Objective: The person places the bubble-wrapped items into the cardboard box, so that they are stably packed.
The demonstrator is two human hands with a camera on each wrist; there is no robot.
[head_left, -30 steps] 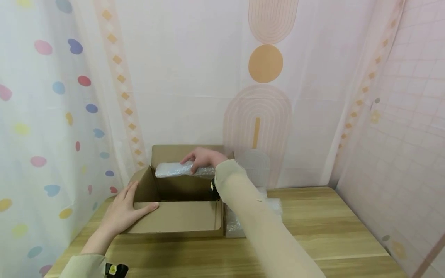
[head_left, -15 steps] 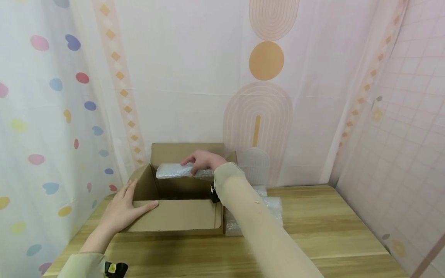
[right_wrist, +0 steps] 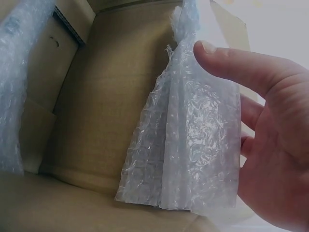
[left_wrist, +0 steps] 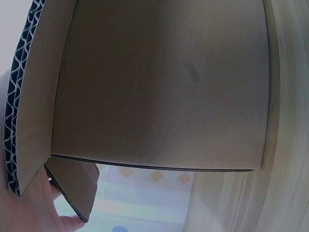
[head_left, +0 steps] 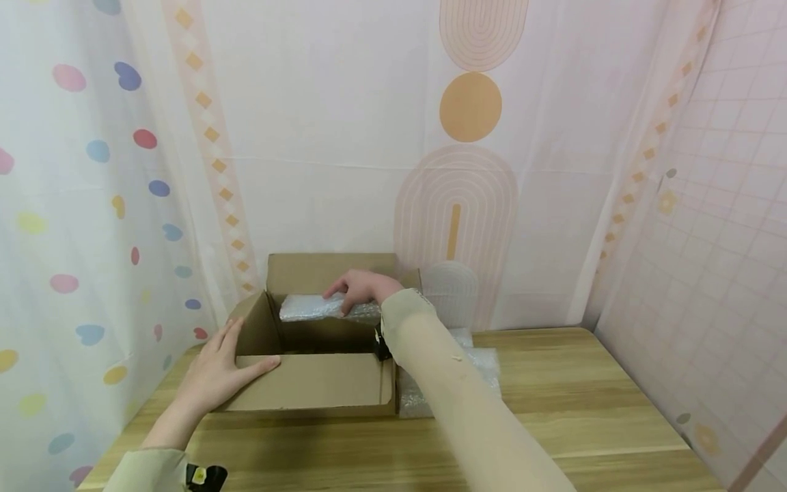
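Observation:
An open cardboard box [head_left: 310, 386] stands on the wooden table. My right hand [head_left: 359, 287] reaches over its far side and grips a folded piece of bubble wrap [head_left: 307, 307] above the box's opening. In the right wrist view the thumb [right_wrist: 241, 63] and fingers pinch the bubble wrap [right_wrist: 193, 145] over the brown box interior [right_wrist: 106, 106]. My left hand [head_left: 218, 372] lies flat against the box's front left corner, thumb on the front flap. The left wrist view shows only the box's outer wall [left_wrist: 159, 92] and a flap edge [left_wrist: 21, 106].
More bubble wrap [head_left: 476, 365] lies on the table [head_left: 584, 403] to the right of the box. Patterned curtains close in the space at the back and on both sides.
My right hand has lowered the bubble wrap slightly towards the box's opening. The left hand has stayed on the box corner.

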